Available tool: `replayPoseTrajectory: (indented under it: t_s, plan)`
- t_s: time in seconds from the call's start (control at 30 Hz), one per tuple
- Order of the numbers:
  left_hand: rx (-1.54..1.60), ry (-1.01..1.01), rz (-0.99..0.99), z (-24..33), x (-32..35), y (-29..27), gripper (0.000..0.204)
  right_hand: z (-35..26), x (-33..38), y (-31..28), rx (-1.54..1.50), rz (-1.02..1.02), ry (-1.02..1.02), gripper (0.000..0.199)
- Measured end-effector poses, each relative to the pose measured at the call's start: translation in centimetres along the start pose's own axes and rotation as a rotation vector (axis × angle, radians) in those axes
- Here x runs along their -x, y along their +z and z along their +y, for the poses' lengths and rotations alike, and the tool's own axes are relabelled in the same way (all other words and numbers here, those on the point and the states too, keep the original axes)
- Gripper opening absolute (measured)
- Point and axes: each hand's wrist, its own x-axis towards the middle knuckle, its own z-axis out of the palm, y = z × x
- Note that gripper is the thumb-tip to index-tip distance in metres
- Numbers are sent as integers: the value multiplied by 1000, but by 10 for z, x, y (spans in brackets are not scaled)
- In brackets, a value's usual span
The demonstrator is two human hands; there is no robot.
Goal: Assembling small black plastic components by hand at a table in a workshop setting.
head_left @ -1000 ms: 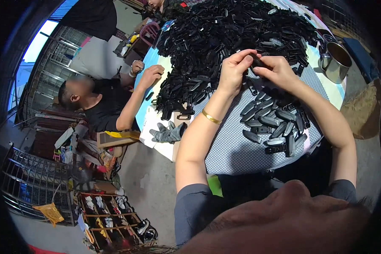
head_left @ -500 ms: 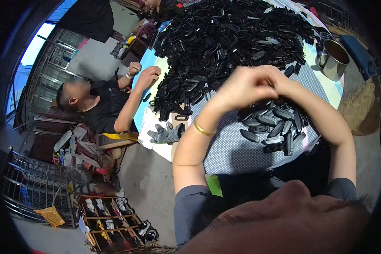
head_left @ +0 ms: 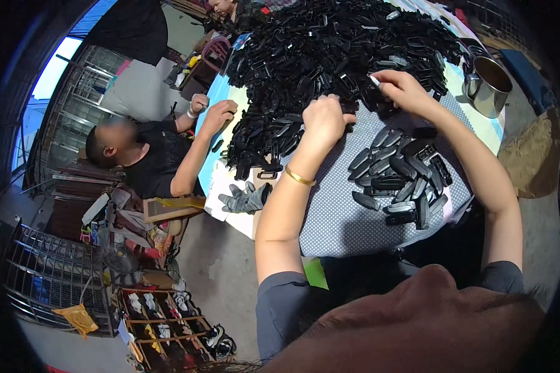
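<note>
Left hand (head_left: pixel 322 119) fisted at pile edge, contents hidden | right hand (head_left: pixel 399 87) pinching black plastic shell (head_left: pixel 374 81) at 12 o'clock of bench (head_left: pixel 348 230) | likely light, rigid, smooth; grip by long edges

Metal mug (head_left: pixel 486 86) at the table's (head_left: pixel 348 227) far right edge, upright, handle facing left. Grey gloves (head_left: pixel 246 199) lie at the table's left edge. A co-worker (head_left: pixel 144 155) in a black shirt sits left of the table, one forearm on its edge. Floor, lower left: shoe rack (head_left: pixel 168 326) with several pairs, wire cage (head_left: pixel 40 280) beside it, yellow tag (head_left: pixel 76 318) hanging from the cage.
</note>
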Motion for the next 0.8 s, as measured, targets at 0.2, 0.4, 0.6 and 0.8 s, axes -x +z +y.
replayPoseTrajectory:
  t_s: [0.2, 0.4, 0.6, 0.8]
  plan:
    - [233, 105, 214, 9, -2, 19, 28, -7, 11, 23, 35, 137, -183, 36]
    - [1239, -106, 36, 24, -10, 8, 33, 6, 4, 19, -308, 126, -104, 24]
    - [1510, -158, -62, 20, -12, 7, 42, 9, 3, 15, -378, -17, -53, 25]
    - [1391, -95, 16, 19, -12, 2, 38, 8, 5, 18, -446, 5, -37, 27]
